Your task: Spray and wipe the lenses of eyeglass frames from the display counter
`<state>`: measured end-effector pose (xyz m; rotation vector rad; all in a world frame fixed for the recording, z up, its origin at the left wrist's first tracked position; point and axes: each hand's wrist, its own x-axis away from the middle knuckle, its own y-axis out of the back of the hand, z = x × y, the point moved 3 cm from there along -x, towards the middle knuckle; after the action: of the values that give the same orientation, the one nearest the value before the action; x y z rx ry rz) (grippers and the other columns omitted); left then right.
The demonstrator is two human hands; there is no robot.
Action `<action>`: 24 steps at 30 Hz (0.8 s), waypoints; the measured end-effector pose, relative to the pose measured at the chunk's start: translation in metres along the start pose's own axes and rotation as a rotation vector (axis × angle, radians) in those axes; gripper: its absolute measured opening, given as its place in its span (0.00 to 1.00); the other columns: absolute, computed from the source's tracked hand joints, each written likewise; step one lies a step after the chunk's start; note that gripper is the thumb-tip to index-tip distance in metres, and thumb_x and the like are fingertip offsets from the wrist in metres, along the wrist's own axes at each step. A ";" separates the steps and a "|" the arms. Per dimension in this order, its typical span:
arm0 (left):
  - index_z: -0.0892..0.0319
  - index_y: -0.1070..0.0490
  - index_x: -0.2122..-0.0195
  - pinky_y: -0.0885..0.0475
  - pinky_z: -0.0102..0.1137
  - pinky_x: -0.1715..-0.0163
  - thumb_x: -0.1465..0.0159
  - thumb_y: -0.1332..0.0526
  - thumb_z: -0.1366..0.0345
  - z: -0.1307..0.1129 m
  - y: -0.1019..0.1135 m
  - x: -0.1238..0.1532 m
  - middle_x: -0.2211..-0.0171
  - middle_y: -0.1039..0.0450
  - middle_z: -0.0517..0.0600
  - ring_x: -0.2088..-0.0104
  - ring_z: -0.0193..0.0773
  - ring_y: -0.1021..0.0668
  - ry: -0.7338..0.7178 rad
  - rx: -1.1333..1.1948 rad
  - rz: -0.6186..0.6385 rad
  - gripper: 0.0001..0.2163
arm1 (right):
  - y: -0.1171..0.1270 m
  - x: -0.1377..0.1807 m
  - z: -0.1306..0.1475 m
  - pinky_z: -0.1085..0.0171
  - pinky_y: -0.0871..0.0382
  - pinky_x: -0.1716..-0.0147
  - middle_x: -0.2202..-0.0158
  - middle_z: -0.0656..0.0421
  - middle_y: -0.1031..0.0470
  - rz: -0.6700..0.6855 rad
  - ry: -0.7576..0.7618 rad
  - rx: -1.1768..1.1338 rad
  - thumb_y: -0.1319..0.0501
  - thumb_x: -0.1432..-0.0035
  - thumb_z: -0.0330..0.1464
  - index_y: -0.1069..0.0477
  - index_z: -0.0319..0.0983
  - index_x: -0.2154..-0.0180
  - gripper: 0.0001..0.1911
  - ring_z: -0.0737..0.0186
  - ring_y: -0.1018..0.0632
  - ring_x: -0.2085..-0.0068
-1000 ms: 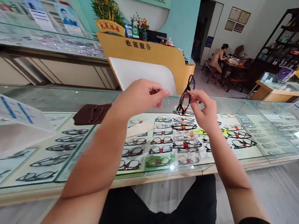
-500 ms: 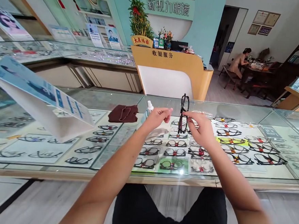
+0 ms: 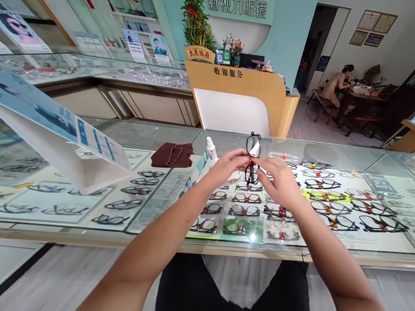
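Observation:
A pair of black-framed eyeglasses [image 3: 253, 145] stands upright on end above the glass counter, one lens over the other, with an orange-red bit near its bridge. My right hand [image 3: 279, 179] pinches it around the bridge from the right. From the left, my left hand [image 3: 232, 164] has its fingertips closed on the same middle part. Some fingers of both hands are hidden. A pale cloth [image 3: 235, 178] lies partly covered beneath my left hand. Just behind that hand is a white spray bottle [image 3: 211, 149], and a brown pouch [image 3: 172, 155] lies farther left.
The glass display counter [image 3: 144, 242] holds rows of eyeglasses under its top. A folded advertising stand [image 3: 53, 121] rises at the left. Beyond are a cashier desk [image 3: 234, 84] and more display cases. A person [image 3: 335, 86] sits at a table at the far right.
My left hand has moved right and now grips the eyeglasses together with my right hand. The eyeglasses have turned, so their upper lens faces me more.

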<state>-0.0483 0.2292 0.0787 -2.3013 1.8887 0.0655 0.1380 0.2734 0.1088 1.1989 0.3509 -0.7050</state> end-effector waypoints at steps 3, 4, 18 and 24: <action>0.58 0.26 0.65 0.28 0.33 0.63 0.46 0.31 0.55 0.002 0.002 -0.003 0.69 0.26 0.46 0.67 0.35 0.25 -0.004 0.002 -0.063 0.13 | -0.003 -0.001 -0.004 0.44 0.24 0.45 0.40 0.52 0.17 0.014 -0.027 -0.014 0.45 0.26 0.32 0.22 0.45 0.39 0.21 0.45 0.17 0.44; 0.58 0.26 0.65 0.28 0.32 0.63 0.46 0.31 0.56 0.001 0.002 -0.003 0.69 0.26 0.46 0.67 0.35 0.25 -0.018 -0.032 -0.068 0.13 | -0.003 -0.001 -0.005 0.44 0.24 0.44 0.40 0.52 0.17 0.017 -0.034 -0.028 0.45 0.26 0.33 0.22 0.45 0.39 0.20 0.45 0.17 0.44; 0.58 0.28 0.65 0.29 0.31 0.68 0.48 0.22 0.47 0.000 -0.008 0.000 0.72 0.28 0.44 0.71 0.33 0.28 -0.113 -0.132 -0.004 0.24 | -0.014 -0.002 -0.024 0.60 0.32 0.61 0.65 0.61 0.23 -0.152 -0.549 -0.771 0.29 0.44 0.46 0.26 0.42 0.64 0.15 0.62 0.27 0.64; 0.58 0.28 0.66 0.32 0.31 0.68 0.46 0.23 0.45 -0.003 -0.010 0.005 0.74 0.31 0.42 0.73 0.32 0.31 -0.107 -0.142 0.047 0.23 | -0.017 -0.001 -0.024 0.62 0.36 0.61 0.69 0.63 0.26 -0.091 -0.677 -1.015 0.25 0.51 0.48 0.22 0.42 0.68 0.18 0.64 0.30 0.65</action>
<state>-0.0374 0.2257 0.0823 -2.2898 1.9422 0.3321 0.1291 0.2933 0.0890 -0.0387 0.1430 -0.8122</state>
